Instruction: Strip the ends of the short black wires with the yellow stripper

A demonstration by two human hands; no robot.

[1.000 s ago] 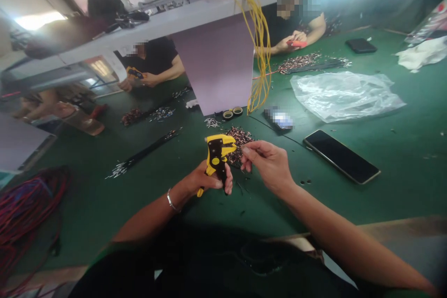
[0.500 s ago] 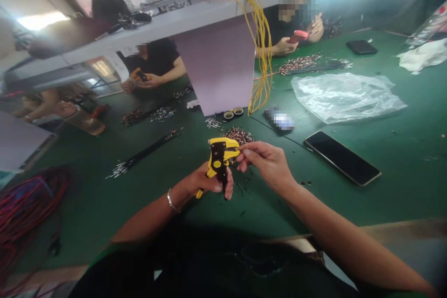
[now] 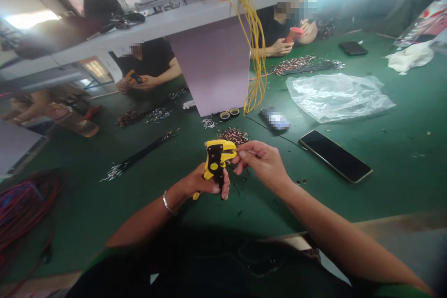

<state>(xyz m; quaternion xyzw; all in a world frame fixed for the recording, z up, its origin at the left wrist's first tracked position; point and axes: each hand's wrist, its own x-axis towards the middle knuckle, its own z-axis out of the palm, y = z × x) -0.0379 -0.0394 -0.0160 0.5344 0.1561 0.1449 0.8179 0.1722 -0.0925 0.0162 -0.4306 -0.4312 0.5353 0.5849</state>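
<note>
My left hand (image 3: 206, 182) is wrapped round the handles of a yellow and black wire stripper (image 3: 215, 156), its jaws facing right. At those jaws my right hand (image 3: 260, 160) pinches a short, thin wire, mostly hidden by the fingers. Just behind the tool lies a pile of short wire pieces (image 3: 234, 136) with copper-coloured ends, partly covered by the tool and my right hand. Small dark scraps lie scattered on the green table below. To the left rests a bundle of black wires (image 3: 139, 154) with pale ends.
A phone (image 3: 335, 156) and a clear plastic bag (image 3: 338, 98) lie to the right. Yellow cables (image 3: 256, 56) hang from the shelf beside a pale panel (image 3: 213, 65). Red cables (image 3: 24, 209) are coiled at left. Two co-workers sit across the table, handling tools.
The whole view has shifted slightly, so things appear a little further left. Both hands keep their hold, with the wire still at the stripper's jaws.
</note>
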